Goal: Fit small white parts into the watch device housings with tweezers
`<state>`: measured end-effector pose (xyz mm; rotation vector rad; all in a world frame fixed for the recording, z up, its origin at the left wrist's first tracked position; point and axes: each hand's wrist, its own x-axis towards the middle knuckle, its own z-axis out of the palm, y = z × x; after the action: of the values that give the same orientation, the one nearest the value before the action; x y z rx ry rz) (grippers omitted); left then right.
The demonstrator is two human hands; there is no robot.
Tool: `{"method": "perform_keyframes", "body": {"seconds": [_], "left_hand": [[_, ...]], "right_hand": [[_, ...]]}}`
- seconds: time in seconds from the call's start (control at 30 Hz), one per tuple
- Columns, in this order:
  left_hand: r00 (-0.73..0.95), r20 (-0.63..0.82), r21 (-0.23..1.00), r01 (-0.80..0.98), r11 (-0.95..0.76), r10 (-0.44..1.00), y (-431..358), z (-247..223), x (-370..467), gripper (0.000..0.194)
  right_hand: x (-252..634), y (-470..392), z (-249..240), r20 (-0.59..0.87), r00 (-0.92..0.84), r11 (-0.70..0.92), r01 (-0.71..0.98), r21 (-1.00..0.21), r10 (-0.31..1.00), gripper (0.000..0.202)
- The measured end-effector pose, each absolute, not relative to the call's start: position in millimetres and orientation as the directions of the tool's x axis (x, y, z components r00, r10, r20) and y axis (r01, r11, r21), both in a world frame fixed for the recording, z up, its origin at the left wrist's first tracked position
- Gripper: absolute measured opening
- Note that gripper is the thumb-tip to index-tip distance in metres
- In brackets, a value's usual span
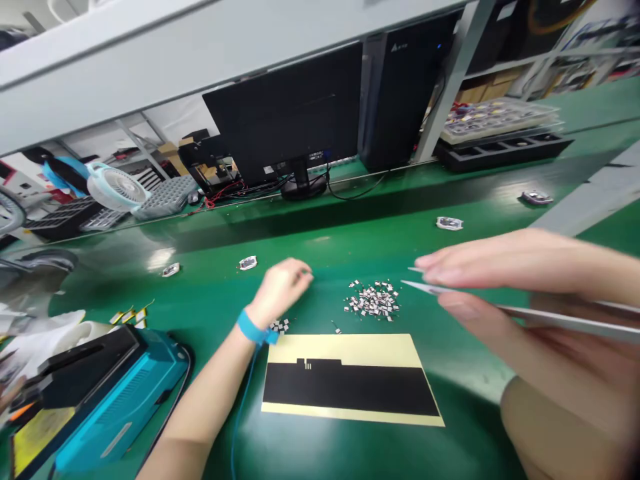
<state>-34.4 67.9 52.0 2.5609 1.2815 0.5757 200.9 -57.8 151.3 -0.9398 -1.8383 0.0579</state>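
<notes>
- Here's the right hand (565, 373), up close on the right, pinching a pair of metal tweezers (560, 321) between thumb and fingers; the tweezers' two tips stand apart, aimed left.
- Just beyond those tips, a loose pile of tiny pale-and-dark parts (374, 301) lies on the green bench (320, 240). The tips look very near the pile's right edge; I can't tell whether they're above it or level with it.
- Over to the left hand (284, 285): left of the pile, fingers curled in toward the thumb. From here I can't tell whether it pinches anything.
- On that wrist, a blue band (250, 328) with a thin blue cord (241, 407) running down toward the person.
- A smaller cluster of parts (280, 326) sits right by the band, partly hidden by it.
- One stray part (337, 331) lies between the pile and a pale yellow sheet (375, 347) with a broad black strip (350, 390) across it.
- Left of the forearm, a teal machine (120, 400); behind everything, a dark monitor (290, 113).
</notes>
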Motion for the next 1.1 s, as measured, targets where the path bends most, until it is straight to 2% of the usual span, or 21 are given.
{"method": "perform_keyframes", "body": {"seconds": [0.03,0.1,0.17,0.23,0.3,0.5,0.77,1.0,1.1], "left_hand": [[0.666,0.161,0.330,0.659,-0.676,0.728,54,52,-24,0.015],[0.745,0.071,0.289,0.621,-0.729,0.663,37,49,-18,0.014],[0.684,0.065,0.260,0.692,-0.674,0.727,37,44,-31,0.015],[0.570,0.078,0.250,0.783,-0.570,0.818,48,40,-58,0.017],[0.490,0.067,0.270,0.830,-0.488,0.869,60,37,-86,0.016],[0.323,0.185,0.346,0.863,-0.369,0.928,66,21,-127,0.019],[0.344,0.138,0.438,0.820,-0.369,0.929,59,2,-139,0.018],[0.298,0.140,0.454,0.828,-0.329,0.944,58,5,-140,0.016],[0.250,0.138,0.514,0.809,-0.285,0.958,57,3,-140,0.013]], "right_hand": [[195,-56,147,0.754,-0.214,0.702,0.579,-0.414,0.621,0.005],[184,-51,128,0.650,-0.381,0.721,0.568,-0.397,0.658,0.011],[174,-47,97,0.451,-0.540,0.700,0.602,-0.384,0.711,0.013],[168,-46,60,0.233,-0.632,0.673,0.676,-0.300,0.739,0.013],[164,-46,28,0.156,-0.650,0.666,0.699,-0.259,0.743,0.014],[162,-32,-14,0.217,-0.582,0.620,0.753,-0.220,0.784,0.036],[158,-28,-25,0.239,-0.522,0.569,0.794,-0.213,0.819,0.031],[178,-28,-13,0.270,-0.328,0.393,0.888,-0.239,0.905,0.024],[170,-43,-7,0.243,-0.368,0.426,0.865,-0.265,0.898,0.016]]}}
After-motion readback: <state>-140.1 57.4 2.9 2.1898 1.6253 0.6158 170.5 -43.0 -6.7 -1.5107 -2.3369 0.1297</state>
